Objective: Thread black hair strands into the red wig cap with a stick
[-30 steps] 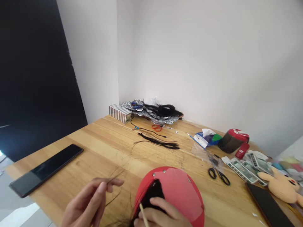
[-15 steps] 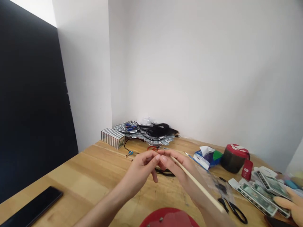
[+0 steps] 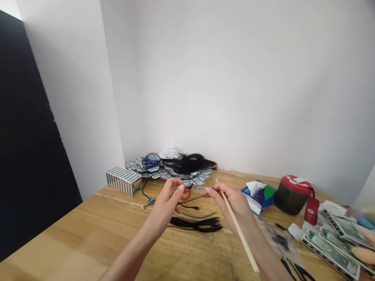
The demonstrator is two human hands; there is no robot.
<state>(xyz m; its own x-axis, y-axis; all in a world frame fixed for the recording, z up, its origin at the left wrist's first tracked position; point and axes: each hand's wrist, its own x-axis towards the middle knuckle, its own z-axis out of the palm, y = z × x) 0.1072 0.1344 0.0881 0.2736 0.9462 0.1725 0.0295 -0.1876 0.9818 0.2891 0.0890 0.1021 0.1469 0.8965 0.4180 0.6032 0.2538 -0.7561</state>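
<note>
Near the middle of the wooden table, my left hand has its thumb and index finger close together; a thin dark strand runs from there toward my right hand. My right hand pinches the strand and also holds a long pale stick, which slants down toward the lower right. Whether my left fingers grip the strand's end is hard to make out. A bundle of black hair lies on the table below and between my hands.
A row of small boxes and a pile of packets with black hair stand at the back. Rightward are a tissue box, a red-lidded container, scissors and green-white boxes. A person's fingers show far right.
My hands have moved apart, with the strand now visible between them. The view has shifted, so the phone and the red round object are out of sight and the black hair bundle shows.
</note>
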